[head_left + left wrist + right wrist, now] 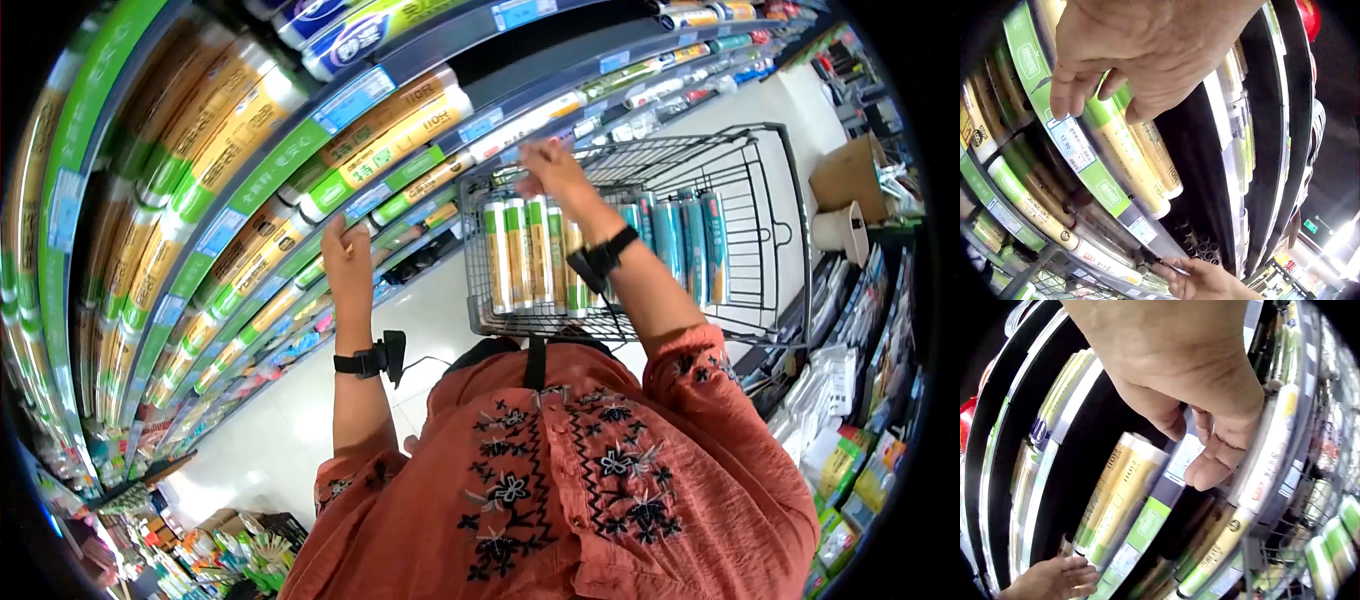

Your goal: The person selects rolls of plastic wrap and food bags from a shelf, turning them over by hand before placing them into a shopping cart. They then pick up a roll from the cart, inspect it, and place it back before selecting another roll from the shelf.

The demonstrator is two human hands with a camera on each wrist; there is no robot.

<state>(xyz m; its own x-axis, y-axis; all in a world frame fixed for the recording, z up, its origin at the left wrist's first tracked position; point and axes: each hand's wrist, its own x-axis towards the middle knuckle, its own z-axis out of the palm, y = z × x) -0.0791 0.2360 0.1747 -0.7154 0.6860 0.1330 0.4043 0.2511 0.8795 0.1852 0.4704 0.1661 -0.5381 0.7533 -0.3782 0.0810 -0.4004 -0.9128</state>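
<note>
My left hand (348,265) is at the shelf edge, fingers loosely bent and nothing visible in its grip. In the left wrist view this hand (1147,56) covers the green ends of two yellow rolls (1129,153); contact is unclear. Over the cart's shelf-side rim, my right hand (555,180) hangs empty with relaxed, bent fingers. The right wrist view has it (1191,394) in front of the shelf's edge strip, to the right of the yellow rolls (1129,487). Wrapped rolls with green ends (535,255) and teal rolls (690,245) stand in the wire cart (785,235).
Shelves of wrapped rolls (235,130) line the left, with price tags (355,100) along their edges. White floor (420,320) shows between shelf and cart. A cardboard box (850,180) and hanging packaged goods (830,380) are on the right.
</note>
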